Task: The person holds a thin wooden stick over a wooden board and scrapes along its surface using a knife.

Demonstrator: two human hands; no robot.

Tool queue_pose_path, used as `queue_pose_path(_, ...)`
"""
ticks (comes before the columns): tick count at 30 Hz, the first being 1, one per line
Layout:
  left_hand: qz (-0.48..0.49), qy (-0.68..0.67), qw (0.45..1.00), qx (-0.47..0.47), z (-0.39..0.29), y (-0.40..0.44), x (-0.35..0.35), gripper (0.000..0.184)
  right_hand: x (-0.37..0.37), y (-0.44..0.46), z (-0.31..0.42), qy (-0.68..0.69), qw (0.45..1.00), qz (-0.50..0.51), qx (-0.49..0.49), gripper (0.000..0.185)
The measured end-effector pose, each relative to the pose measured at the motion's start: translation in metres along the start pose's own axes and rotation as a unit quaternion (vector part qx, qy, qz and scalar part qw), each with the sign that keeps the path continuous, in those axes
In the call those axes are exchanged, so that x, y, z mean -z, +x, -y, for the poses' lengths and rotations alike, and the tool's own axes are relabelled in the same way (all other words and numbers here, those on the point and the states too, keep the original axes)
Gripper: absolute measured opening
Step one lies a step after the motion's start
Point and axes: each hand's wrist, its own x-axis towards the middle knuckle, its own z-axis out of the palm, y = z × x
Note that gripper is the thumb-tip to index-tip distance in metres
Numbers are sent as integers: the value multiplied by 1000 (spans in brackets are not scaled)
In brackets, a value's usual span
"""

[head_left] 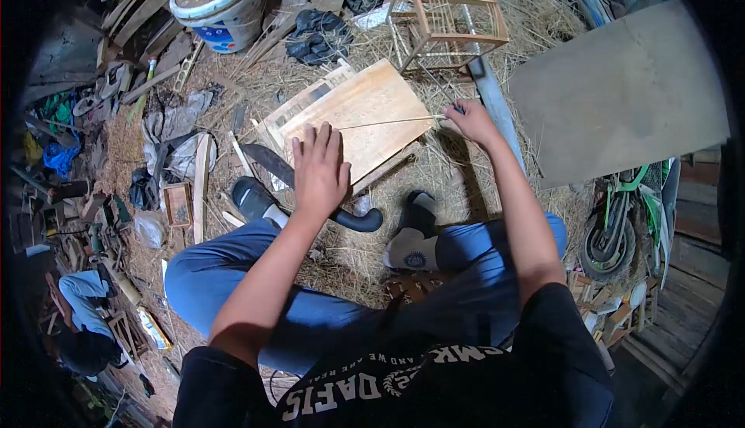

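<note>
My left hand [320, 170] lies flat with fingers spread on the near left part of a pale wooden board [380, 106]. A thin, light stick [380, 124], like a bamboo strip, crosses the board from near my left fingertips to my right hand [473, 124]. My right fingers are closed at the stick's end, just past the board's right edge. Something small and dark shows at those fingers; its kind is unclear. A large knife with a dark blade [268, 162] and curved black handle [358, 219] lies partly under my left wrist.
A slatted wooden cage frame [450, 38] stands beyond the board. A dirty white bucket [225, 20] is at the back left. To the right are a large grey panel [621, 94] and a motorbike wheel [608, 246]. Another person [85, 335] sits at far left among wood scraps.
</note>
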Motion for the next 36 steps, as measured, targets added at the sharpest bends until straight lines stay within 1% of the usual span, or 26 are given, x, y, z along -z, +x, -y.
queue_pose_path(1, 1, -5, 1000, 6, 2, -2, -3, 66, -1, 5, -3, -5, 1000, 6, 0, 45)
queue_pose_path(3, 10, -25, 999, -44, 2, -6, -6, 76, 4, 12, 3, -34, 998, 50, -11, 46)
queue_pose_path(4, 32, -49, 997, -55, 3, -7, -8, 81, 4, 12, 12, -40, 998, 56, -12, 46)
queue_pose_path(5, 33, -56, 997, -52, 6, -8, -10, 81, 2, 10, 20, -27, 998, 61, -9, 46)
queue_pose_path(8, 103, -99, 983, -114, 16, -8, -9, 80, -8, 7, 29, -19, 996, 82, 16, 46)
queue_pose_path(9, 102, -102, 983, -114, 21, -8, -10, 80, -11, 8, 35, -5, 995, 95, 18, 45)
queue_pose_path(11, 125, -88, 975, -160, 30, -5, -14, 80, -15, 9, 44, -11, 996, 90, 4, 44)
queue_pose_path(14, 123, -108, 971, -171, 35, -3, -13, 81, -17, 9, 49, -12, 997, 75, -8, 42)
queue_pose_path(16, 126, -115, 972, -161, 32, -5, -9, 82, -17, 6, 57, -13, 998, 65, -5, 41)
queue_pose_path(18, 126, -123, 972, -153, 32, -2, -9, 83, -20, -11, 65, 41, 992, -115, -19, 34)
queue_pose_path(19, 125, -124, 972, -157, 34, -3, -10, 84, -23, -20, 65, 37, 993, -114, -20, 34)
queue_pose_path(21, 124, -132, 971, -156, 36, -5, -12, 85, -30, -39, 62, 131, 982, -101, -94, 28)
queue_pose_path(22, 124, -128, 972, -155, 36, -4, -12, 86, -44, -49, 57, 112, 983, -94, -112, 27)
queue_pose_path(23, 125, -125, 972, -154, 36, -4, -13, 87, -57, -61, 51, 67, 989, -110, -75, 29)
queue_pose_path(25, 119, -133, 973, -147, 35, -4, -18, 89, -69, -77, 58, 27, 989, -85, -116, 34)
queue_pose_path(26, 119, -138, 973, -140, 34, -4, -19, 90, -73, -79, 61, 23, 990, -80, -118, 34)
queue_pose_path(28, 112, -153, 974, -126, 34, -3, -19, 92, -79, -77, 64, -53, 983, -95, -151, 39)
queue_pose_path(32, 103, -155, 976, -115, 35, -6, -24, 92, -86, -73, 56, -61, 985, -97, -133, 43)
queue_pose_path(36, 89, -150, 978, -117, 35, -5, -26, 89, -93, -75, 75, -31, 979, -121, -162, 44)
